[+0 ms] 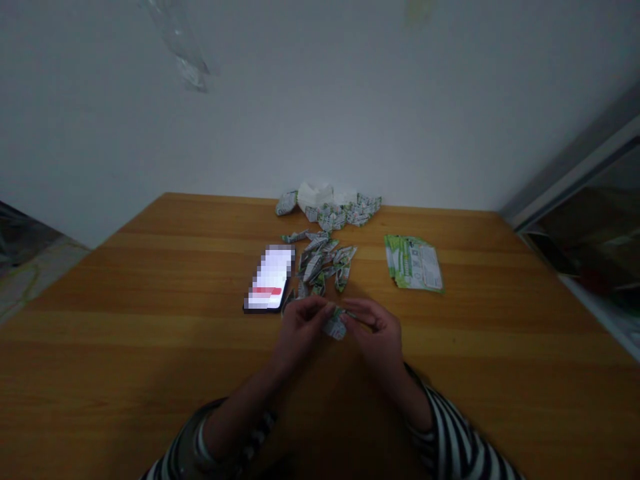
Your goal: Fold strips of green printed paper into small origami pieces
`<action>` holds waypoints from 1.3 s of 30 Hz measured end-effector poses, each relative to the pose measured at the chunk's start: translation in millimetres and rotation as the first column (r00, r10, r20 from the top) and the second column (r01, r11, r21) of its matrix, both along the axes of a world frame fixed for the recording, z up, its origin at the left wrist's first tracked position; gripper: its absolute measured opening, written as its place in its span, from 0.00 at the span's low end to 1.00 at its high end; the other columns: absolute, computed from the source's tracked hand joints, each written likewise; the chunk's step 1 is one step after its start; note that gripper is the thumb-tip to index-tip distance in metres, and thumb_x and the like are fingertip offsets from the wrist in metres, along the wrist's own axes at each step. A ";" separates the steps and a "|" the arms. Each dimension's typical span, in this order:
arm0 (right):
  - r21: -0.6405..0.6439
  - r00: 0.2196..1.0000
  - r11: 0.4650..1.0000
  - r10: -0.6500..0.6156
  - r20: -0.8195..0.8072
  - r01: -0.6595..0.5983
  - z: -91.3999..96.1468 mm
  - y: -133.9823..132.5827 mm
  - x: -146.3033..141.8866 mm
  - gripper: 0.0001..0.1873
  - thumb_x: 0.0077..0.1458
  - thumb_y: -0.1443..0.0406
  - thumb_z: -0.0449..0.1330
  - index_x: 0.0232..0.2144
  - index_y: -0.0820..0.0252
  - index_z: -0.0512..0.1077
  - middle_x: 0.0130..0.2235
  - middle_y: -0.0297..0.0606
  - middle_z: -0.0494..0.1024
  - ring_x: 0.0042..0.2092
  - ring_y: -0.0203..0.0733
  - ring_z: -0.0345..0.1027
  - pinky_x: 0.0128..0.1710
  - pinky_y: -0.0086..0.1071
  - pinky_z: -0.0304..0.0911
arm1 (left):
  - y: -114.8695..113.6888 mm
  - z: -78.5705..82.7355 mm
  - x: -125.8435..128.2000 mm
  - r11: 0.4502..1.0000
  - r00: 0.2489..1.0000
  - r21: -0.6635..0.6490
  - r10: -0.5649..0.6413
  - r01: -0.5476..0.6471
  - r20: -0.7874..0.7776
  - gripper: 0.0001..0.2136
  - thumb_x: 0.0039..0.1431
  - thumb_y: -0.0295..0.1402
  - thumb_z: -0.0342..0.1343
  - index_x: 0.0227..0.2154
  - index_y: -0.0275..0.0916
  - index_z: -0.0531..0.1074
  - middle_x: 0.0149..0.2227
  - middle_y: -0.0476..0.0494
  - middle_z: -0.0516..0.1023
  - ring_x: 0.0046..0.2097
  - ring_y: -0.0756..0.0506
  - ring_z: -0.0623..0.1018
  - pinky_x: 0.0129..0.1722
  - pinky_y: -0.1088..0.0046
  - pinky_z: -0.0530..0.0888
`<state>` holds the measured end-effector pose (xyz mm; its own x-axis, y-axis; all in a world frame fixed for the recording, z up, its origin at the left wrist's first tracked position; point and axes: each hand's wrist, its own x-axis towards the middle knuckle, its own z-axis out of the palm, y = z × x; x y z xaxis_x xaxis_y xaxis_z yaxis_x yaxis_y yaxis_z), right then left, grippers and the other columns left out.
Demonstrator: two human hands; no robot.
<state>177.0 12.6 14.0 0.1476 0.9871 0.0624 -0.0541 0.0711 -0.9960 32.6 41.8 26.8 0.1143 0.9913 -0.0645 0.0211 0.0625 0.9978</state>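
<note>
Between my two hands is a small piece of green-and-white printed paper [335, 327], partly folded. My left hand [301, 325] pinches its left side between thumb and fingers. On the other side, my right hand [376, 331] grips its upper right edge, fingers closed. Just beyond my hands lies a loose heap of folded printed paper pieces [320, 259] in the same green and white. A smartphone [270, 279] with a lit screen rests left of that heap. To the right sits a stack of flat green-and-white printed sheets [413, 263].
At the table's back edge, against the wall, are more crumpled printed pieces [355, 212] and a white tissue-like wad [315, 195]. The wooden table [150, 280] spreads to both sides. Clear plastic [183, 53] hangs on the wall. A framed opening [590, 220] is at right.
</note>
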 end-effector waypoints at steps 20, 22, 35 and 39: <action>0.414 0.939 0.875 0.115 0.325 -0.251 -3.9 -2.0 6.0 0.36 0.59 0.70 0.55 0.66 0.51 0.47 0.61 0.42 0.66 0.63 0.45 0.59 0.62 0.47 0.56 | 2.8 -1.8 -2.4 0.990 0.987 -0.143 0.039 -0.016 0.157 0.20 0.54 0.49 0.59 0.37 0.34 0.76 0.28 0.46 0.79 0.29 0.48 0.78 0.29 0.76 0.74; 0.419 0.959 0.893 0.044 0.282 -0.164 2.7 3.1 16.4 0.27 0.60 0.70 0.53 0.60 0.51 0.61 0.62 0.41 0.66 0.64 0.45 0.57 0.63 0.48 0.54 | 3.9 2.0 -6.3 0.981 0.982 -0.193 0.014 0.023 0.190 0.22 0.55 0.49 0.56 0.42 0.34 0.75 0.24 0.49 0.76 0.20 0.51 0.73 0.20 0.78 0.70; 0.086 0.997 0.995 0.044 0.069 -0.050 -4.8 8.0 15.5 0.04 0.50 0.65 0.64 0.28 0.56 0.80 0.23 0.34 0.80 0.22 0.36 0.72 0.23 0.28 0.70 | -1.1 9.7 -3.8 0.946 0.954 -0.209 -0.203 0.249 0.221 0.24 0.56 0.51 0.54 0.48 0.38 0.68 0.14 0.58 0.65 0.14 0.55 0.62 0.14 0.82 0.57; -0.036 0.993 0.999 -0.004 -0.115 0.000 -4.5 13.6 17.0 0.08 0.45 0.61 0.69 0.22 0.59 0.76 0.20 0.34 0.79 0.20 0.36 0.72 0.21 0.27 0.69 | 0.9 6.0 -3.3 0.991 0.988 -0.040 -0.124 0.128 0.090 0.10 0.50 0.38 0.63 0.31 0.36 0.75 0.23 0.49 0.77 0.23 0.50 0.75 0.25 0.77 0.71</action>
<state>194.0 26.2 9.5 0.1539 0.9880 0.0098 -0.1685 0.0361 -0.9850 29.3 42.7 32.9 0.2453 0.9650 -0.0931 -0.0553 0.1098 0.9924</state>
